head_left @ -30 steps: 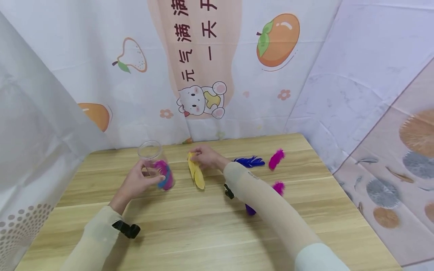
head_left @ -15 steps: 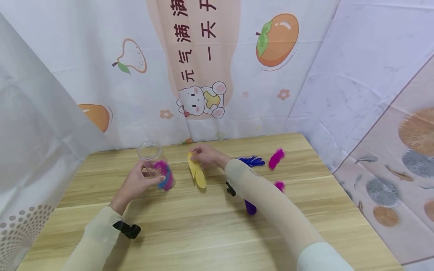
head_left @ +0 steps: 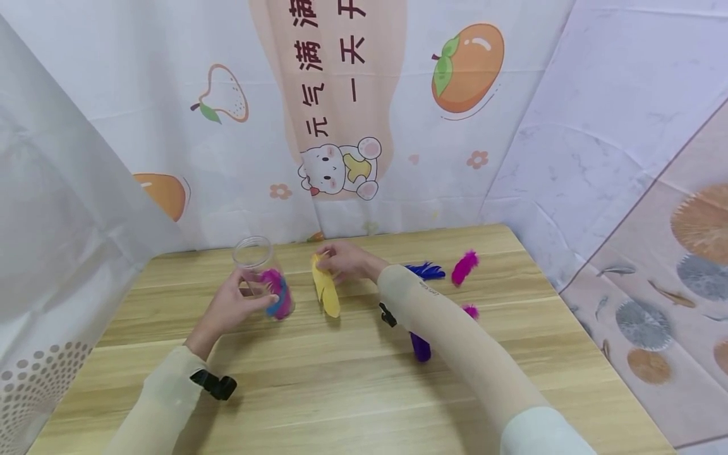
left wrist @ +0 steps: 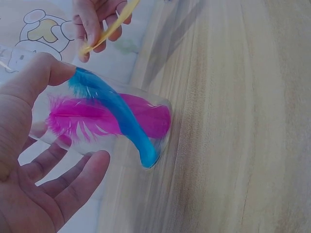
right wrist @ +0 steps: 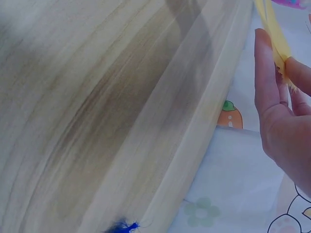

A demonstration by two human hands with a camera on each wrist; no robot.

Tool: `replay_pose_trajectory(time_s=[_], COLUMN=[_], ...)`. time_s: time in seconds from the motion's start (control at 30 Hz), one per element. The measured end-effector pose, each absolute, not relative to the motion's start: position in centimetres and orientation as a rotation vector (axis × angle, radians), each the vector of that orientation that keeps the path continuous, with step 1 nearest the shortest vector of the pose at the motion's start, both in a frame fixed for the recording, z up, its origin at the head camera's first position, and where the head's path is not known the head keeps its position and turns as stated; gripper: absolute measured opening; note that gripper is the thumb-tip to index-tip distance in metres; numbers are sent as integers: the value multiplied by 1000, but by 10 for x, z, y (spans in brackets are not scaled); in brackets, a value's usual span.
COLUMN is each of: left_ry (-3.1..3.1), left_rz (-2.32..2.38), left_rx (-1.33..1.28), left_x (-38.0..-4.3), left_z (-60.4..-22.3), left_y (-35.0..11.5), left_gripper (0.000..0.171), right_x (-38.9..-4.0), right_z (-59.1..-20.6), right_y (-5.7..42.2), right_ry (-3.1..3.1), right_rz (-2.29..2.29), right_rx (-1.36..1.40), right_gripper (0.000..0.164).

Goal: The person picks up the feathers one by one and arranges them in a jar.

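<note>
On the left, my left hand holds a tall clear plastic cup that stands upright on the table, thumb on one side and fingers round the other. Inside the cup are a magenta feather and a bright blue feather, its tip near the thumb. To the right of the cup, my right hand pinches a yellow feather between thumb and fingers by its upper end. The feather hangs down, apart from the cup.
Beyond the right forearm lie a dark blue feather and a magenta feather. The forearm partly covers another magenta feather and a purple feather. A printed curtain borders the wooden table at the back.
The lower end of the yellow feather swings slightly right, then back left, as my right hand turns it a little. My left hand and the cup stay in place.
</note>
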State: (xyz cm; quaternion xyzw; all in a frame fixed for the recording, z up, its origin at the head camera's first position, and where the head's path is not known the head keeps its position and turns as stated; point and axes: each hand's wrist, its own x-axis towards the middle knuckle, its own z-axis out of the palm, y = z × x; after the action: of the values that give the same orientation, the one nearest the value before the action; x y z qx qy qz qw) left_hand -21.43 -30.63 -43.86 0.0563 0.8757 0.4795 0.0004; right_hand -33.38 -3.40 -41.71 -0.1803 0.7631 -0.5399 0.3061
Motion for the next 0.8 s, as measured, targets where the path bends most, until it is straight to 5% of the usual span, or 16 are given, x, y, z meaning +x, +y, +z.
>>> replay_pose_trajectory(time_s=[0.8], left_ry=[2787], left_rz=[1507], left_rx=[214], left_x=[-214], left_z=[-439], left_y=[-307], left_gripper=[70], right_x=[-326], right_z=[-387], right_y=[-40], right_ry=[1998], right_rz=[-1386], right_rx=[-575], right_gripper=[38])
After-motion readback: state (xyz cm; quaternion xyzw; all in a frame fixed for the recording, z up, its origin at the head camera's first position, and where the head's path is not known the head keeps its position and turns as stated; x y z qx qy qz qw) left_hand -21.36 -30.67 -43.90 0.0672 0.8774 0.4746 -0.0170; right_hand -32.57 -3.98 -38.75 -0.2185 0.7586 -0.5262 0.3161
